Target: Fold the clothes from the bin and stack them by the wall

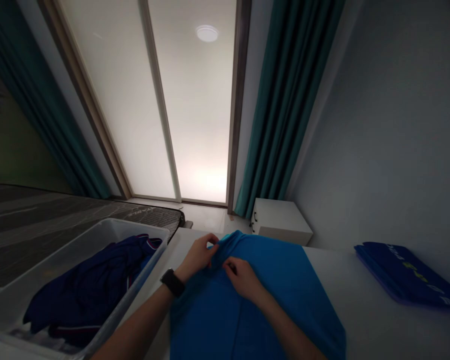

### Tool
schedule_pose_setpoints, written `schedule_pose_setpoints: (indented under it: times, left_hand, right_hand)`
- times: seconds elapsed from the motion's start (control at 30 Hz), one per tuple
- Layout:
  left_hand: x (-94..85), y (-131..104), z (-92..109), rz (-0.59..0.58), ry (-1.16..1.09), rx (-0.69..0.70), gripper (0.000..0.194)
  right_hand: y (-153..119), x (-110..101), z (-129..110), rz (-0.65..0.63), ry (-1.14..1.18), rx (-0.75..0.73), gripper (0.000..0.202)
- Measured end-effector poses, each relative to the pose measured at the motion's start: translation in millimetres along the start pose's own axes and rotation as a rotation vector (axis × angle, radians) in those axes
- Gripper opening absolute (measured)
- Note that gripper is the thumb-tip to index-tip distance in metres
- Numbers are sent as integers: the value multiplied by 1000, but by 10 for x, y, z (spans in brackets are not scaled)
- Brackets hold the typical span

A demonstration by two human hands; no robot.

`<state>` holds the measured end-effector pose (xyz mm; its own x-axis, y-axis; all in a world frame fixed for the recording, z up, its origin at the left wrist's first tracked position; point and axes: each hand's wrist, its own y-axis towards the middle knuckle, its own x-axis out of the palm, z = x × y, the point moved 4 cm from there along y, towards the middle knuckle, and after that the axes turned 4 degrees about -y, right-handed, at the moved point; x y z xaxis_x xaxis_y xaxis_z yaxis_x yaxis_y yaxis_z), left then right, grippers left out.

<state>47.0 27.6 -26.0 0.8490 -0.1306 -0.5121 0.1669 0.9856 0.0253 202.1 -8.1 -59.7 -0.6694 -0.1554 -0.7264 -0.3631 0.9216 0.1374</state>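
A bright blue shirt (281, 270) lies spread over the white table in front of me, its lower part running out of the picture. My left hand (199, 256), with a black watch (172, 282) on the wrist, pinches a gathered fold at the shirt's far left edge. A small turquoise patch shows just beyond those fingers. Close by to the right, my right hand (241, 276) has its thumb and fingertips closed against the shirt's fabric. What exactly the right fingertips grip is partly hidden.
To the left stands a clear plastic bin (131, 227) with dark navy clothes (86, 282) inside, beside a grey mattress (60, 210). Folded blue cloth with printed lettering (408, 275) lies on the white table (348, 285) at right. A white cabinet (281, 222) stands beyond the table.
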Motion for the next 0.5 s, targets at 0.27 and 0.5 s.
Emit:
schedule_pose_setpoints:
  times: [0.27, 0.5]
  left_hand:
    - [478, -119, 302, -59, 433, 240, 11]
    - [862, -153, 167, -194, 606, 217, 14]
  right_hand:
    - [-404, -817, 869, 182, -201, 237, 23]
    - [-729, -1416, 1528, 375, -452, 499, 22]
